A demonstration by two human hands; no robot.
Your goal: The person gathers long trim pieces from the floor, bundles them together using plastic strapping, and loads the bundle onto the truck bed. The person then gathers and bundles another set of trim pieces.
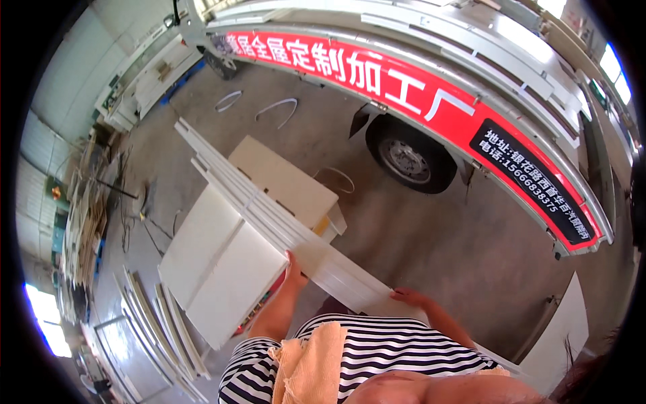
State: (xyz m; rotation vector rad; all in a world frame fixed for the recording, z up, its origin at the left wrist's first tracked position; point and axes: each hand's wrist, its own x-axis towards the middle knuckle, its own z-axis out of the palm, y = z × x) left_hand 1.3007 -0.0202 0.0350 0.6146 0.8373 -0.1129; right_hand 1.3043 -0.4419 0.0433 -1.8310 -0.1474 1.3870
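A bundle of long white strips (334, 264) runs slantwise from the far left to my waist. My left hand (293, 271) grips its left edge near my body, with the fingers partly hidden. On the opposite edge, my right hand (409, 297) is closed round the strips close to their near end. Under and beside the bundle, on the left, is a stack of white boards (229, 269), bound with a pale band. A beige carton (279, 178) shows just beyond the strips.
Ahead and to the right stands a truck (410, 153) with a red side banner and white panels on its bed. Loose bands (277, 104) lie on the floor. More long strips (165, 330) lean at the left. A white board (562, 333) stands at the right.
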